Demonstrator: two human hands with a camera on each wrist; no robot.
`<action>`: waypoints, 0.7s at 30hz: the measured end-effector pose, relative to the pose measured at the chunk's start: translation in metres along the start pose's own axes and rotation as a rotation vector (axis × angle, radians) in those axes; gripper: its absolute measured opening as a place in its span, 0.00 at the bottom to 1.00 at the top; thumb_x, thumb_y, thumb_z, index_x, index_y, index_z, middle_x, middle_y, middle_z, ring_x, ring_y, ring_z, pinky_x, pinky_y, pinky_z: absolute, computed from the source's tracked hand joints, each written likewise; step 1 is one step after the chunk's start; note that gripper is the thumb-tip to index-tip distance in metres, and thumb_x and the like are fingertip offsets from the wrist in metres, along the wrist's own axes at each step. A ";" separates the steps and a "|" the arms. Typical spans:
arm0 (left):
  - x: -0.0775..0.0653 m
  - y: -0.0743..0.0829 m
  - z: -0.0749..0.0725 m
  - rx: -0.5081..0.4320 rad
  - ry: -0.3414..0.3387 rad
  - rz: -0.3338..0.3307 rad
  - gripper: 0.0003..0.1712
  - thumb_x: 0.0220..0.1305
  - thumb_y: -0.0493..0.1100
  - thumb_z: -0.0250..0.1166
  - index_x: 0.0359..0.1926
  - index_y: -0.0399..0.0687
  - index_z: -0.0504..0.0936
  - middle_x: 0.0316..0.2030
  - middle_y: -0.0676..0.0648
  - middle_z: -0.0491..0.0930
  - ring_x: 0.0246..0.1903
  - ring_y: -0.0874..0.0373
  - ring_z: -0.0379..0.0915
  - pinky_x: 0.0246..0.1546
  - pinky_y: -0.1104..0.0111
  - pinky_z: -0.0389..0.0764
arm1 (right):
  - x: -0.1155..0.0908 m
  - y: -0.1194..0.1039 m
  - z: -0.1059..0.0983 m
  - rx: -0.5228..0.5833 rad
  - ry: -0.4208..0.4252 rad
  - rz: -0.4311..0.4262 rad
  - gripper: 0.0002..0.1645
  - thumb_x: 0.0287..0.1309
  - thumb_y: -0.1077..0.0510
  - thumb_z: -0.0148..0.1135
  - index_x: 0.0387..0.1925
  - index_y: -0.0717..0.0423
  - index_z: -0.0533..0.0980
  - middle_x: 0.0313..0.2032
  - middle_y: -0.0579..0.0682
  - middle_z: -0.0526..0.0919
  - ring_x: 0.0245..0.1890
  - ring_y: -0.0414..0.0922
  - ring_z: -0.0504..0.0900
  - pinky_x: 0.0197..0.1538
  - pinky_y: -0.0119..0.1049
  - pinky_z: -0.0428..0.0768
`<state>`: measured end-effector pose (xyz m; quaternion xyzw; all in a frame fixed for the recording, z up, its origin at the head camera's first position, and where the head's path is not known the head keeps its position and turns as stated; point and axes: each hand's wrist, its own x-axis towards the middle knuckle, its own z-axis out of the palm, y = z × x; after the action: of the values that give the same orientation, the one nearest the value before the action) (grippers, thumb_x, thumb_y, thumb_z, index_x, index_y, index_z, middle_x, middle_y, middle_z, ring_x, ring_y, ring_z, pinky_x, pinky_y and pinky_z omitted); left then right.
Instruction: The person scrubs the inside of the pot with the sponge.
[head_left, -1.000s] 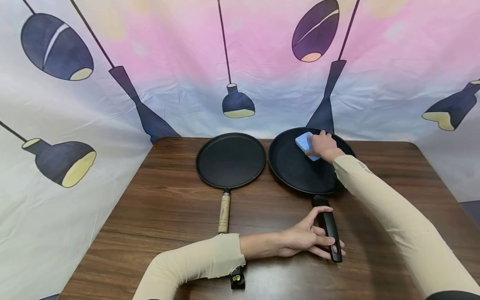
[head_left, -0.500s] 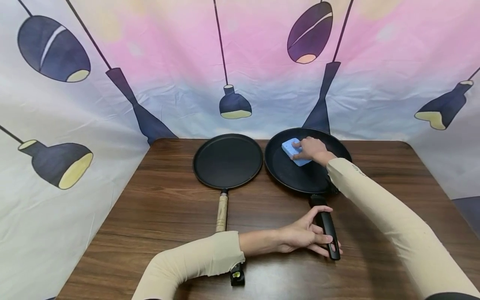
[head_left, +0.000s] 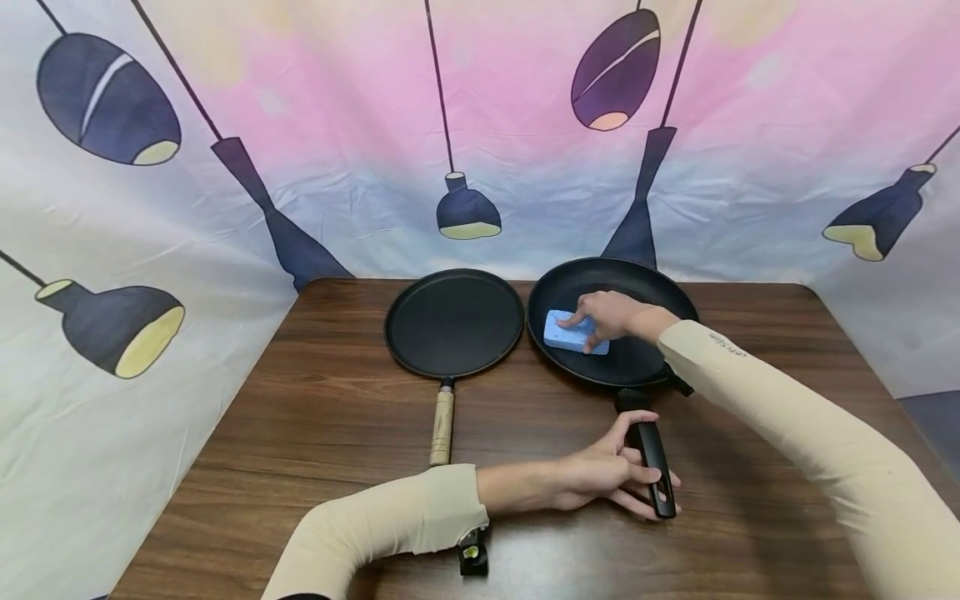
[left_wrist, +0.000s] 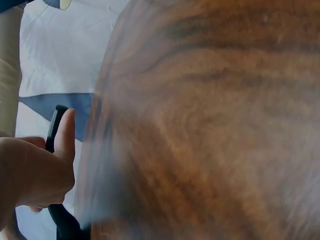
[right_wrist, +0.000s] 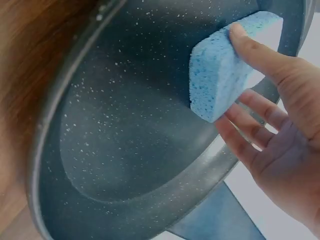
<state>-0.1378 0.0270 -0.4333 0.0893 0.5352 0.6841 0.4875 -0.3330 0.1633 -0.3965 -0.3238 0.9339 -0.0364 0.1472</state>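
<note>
My right hand (head_left: 618, 313) holds a blue sponge (head_left: 561, 332) against the inside of the large black frying pan (head_left: 637, 279), near its left side. In the right wrist view, the thumb of the right hand (right_wrist: 295, 110) lies along the top of the sponge (right_wrist: 212, 75) and the other fingers are at its opposite side. White specks dot the pan's surface (right_wrist: 120, 115). My left hand (head_left: 600, 477) grips the pan's black handle (head_left: 651, 454), thumb over it and fingers underneath. In the left wrist view, the left hand (left_wrist: 37, 170) shows at the left edge around the handle (left_wrist: 65, 220).
A flat black crepe pan (head_left: 453, 323) lies left of the frying pan, its wooden handle (head_left: 442, 421) running toward my left sleeve (head_left: 420, 512). Both pans are on a brown wooden table (head_left: 315, 417). A lamp-printed cloth (head_left: 360, 200) hangs close behind the table's back edge.
My right hand has swept the sponge across the frying pan to the left and toward me, turning it lengthwise. The left hand keeps its grip on the handle.
</note>
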 end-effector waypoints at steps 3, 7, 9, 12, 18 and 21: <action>0.000 -0.003 0.002 -0.035 0.001 0.010 0.40 0.75 0.29 0.56 0.70 0.76 0.53 0.56 0.41 0.84 0.58 0.31 0.78 0.56 0.42 0.82 | 0.002 -0.002 -0.003 0.007 -0.006 -0.001 0.38 0.54 0.53 0.78 0.66 0.44 0.76 0.55 0.60 0.81 0.36 0.46 0.81 0.40 0.40 0.81; 0.001 -0.006 0.003 -0.054 -0.004 0.029 0.41 0.74 0.28 0.56 0.72 0.74 0.52 0.56 0.37 0.83 0.57 0.27 0.77 0.55 0.42 0.83 | 0.012 0.002 -0.005 0.030 0.011 0.067 0.38 0.55 0.54 0.78 0.67 0.44 0.76 0.64 0.60 0.80 0.32 0.49 0.81 0.34 0.35 0.75; 0.001 -0.008 0.004 -0.065 -0.005 0.032 0.42 0.73 0.27 0.56 0.71 0.74 0.53 0.54 0.36 0.83 0.57 0.25 0.76 0.56 0.41 0.82 | 0.017 0.003 -0.005 0.040 0.027 0.118 0.38 0.56 0.54 0.77 0.68 0.45 0.75 0.67 0.60 0.77 0.37 0.53 0.84 0.36 0.37 0.77; 0.001 -0.009 0.005 -0.071 -0.004 0.031 0.42 0.73 0.25 0.56 0.71 0.74 0.54 0.51 0.37 0.82 0.57 0.24 0.75 0.56 0.40 0.81 | 0.023 0.006 -0.007 0.057 0.047 0.198 0.37 0.58 0.54 0.76 0.68 0.48 0.75 0.70 0.63 0.72 0.53 0.58 0.83 0.47 0.44 0.83; 0.001 -0.009 0.002 -0.058 0.019 0.036 0.41 0.70 0.25 0.58 0.67 0.72 0.57 0.48 0.35 0.84 0.54 0.25 0.78 0.50 0.43 0.85 | 0.030 0.011 -0.009 0.046 0.044 0.256 0.38 0.61 0.52 0.74 0.70 0.53 0.72 0.71 0.66 0.70 0.60 0.61 0.79 0.57 0.52 0.84; 0.003 -0.006 -0.001 -0.046 0.012 0.036 0.39 0.71 0.26 0.59 0.66 0.72 0.57 0.47 0.35 0.84 0.54 0.25 0.78 0.49 0.45 0.86 | 0.031 0.010 -0.011 0.003 0.033 0.232 0.38 0.63 0.51 0.72 0.71 0.53 0.70 0.70 0.65 0.72 0.57 0.60 0.81 0.56 0.51 0.84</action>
<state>-0.1368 0.0281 -0.4397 0.0833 0.5204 0.7055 0.4739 -0.3654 0.1519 -0.3957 -0.2124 0.9674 -0.0260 0.1354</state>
